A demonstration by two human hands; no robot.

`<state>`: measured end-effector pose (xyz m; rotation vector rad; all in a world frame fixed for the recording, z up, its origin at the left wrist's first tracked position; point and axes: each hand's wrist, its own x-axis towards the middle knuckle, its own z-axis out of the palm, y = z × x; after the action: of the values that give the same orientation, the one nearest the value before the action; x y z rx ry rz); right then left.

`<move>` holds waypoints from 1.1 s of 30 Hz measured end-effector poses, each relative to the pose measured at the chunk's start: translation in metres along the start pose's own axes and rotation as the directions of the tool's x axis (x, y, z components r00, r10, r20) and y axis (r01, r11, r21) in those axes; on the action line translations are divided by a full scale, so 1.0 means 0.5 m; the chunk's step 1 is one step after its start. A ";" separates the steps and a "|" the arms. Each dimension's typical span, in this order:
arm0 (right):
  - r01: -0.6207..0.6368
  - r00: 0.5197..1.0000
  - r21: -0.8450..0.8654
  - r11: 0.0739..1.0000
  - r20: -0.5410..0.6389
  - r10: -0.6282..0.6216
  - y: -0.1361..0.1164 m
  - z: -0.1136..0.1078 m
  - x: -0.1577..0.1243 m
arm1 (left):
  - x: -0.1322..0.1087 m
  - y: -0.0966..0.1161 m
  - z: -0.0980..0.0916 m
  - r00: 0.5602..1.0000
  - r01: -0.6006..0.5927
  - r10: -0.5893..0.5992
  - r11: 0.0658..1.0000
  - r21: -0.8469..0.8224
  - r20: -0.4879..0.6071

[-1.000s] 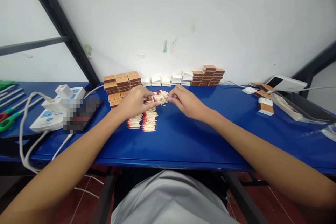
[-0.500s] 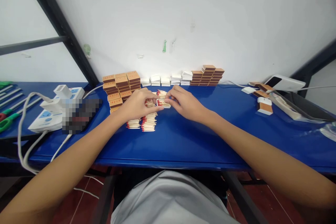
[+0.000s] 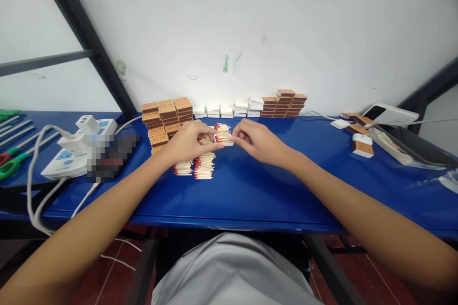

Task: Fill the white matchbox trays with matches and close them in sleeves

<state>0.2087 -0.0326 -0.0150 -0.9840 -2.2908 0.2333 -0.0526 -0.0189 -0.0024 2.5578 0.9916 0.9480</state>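
Observation:
A small white matchbox tray (image 3: pixel 228 144) holding red-tipped matches (image 3: pixel 223 138) is between my two hands. My left hand (image 3: pixel 189 142) grips its left end, thumb in front and fingers behind. At the right end, my right hand (image 3: pixel 260 141) is closed, with thumb and forefinger pinched at the tray's edge; its other fingers are curled. Loose matches (image 3: pixel 203 167) lie in piles in front of and beside my left hand, and more matches (image 3: pixel 222 127) show just behind the tray. Part of the piles is hidden under my left hand.
Brown matchboxes (image 3: pixel 166 112) are stacked at the back left. White trays (image 3: pixel 213 109) and brown box sleeves (image 3: pixel 284 105) line the wall. Left are a power strip (image 3: pixel 66 159), a phone (image 3: pixel 116 155) and green-handled tools (image 3: pixel 14 167). Several box parts (image 3: pixel 362 145) lie right on the blue table (image 3: pixel 272 195).
My right hand has moved slightly right and lower, from over the matches to the tray's right end. My left hand keeps its grip. The whole view has shifted slightly.

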 end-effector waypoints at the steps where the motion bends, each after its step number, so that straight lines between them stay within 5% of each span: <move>1: 0.000 1.000 -0.002 1.000 0.007 0.000 0.001 0.002 0.001 | 0.000 0.000 0.001 1.000 -0.007 0.007 1.000 0.007 0.005; 16: 0.033 0.997 -0.010 0.999 0.066 -0.032 -0.010 0.008 -0.003 | -0.001 -0.002 0.006 0.985 -0.165 0.160 0.983 0.083 0.065; 33: -0.009 0.994 -0.021 1.000 0.110 0.011 -0.010 0.007 0.001 | -0.001 0.007 0.003 0.987 -0.108 0.096 0.990 0.090 0.128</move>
<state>0.2034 -0.0357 -0.0157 -1.0157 -2.3930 0.2750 -0.0503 -0.0219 -0.0024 2.7330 0.9002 0.7723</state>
